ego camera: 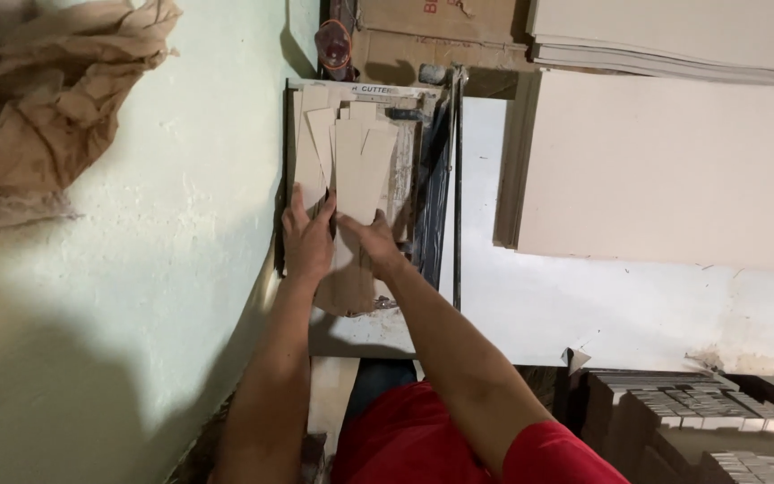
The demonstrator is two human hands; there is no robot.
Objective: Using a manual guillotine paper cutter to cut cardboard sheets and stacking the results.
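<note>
Several long tan cardboard strips (pixel 358 166) lie fanned on the bed of a paper cutter (pixel 360 327), which stands against a pale green wall. My left hand (pixel 306 237) rests flat on the left strips, fingers spread. My right hand (pixel 371 237) presses on the middle strips, fingers apart. The cutter's dark blade arm (pixel 434 193) runs along the right side of the bed, just right of my right hand.
A large stack of cream boards (pixel 665 170) lies to the right, with more sheets (pixel 674 36) above it. Crumpled brown paper (pixel 47 99) hangs at upper left. Stacks of small cut pieces (pixel 700 426) sit at lower right. A cardboard box (pixel 423 36) stands behind the cutter.
</note>
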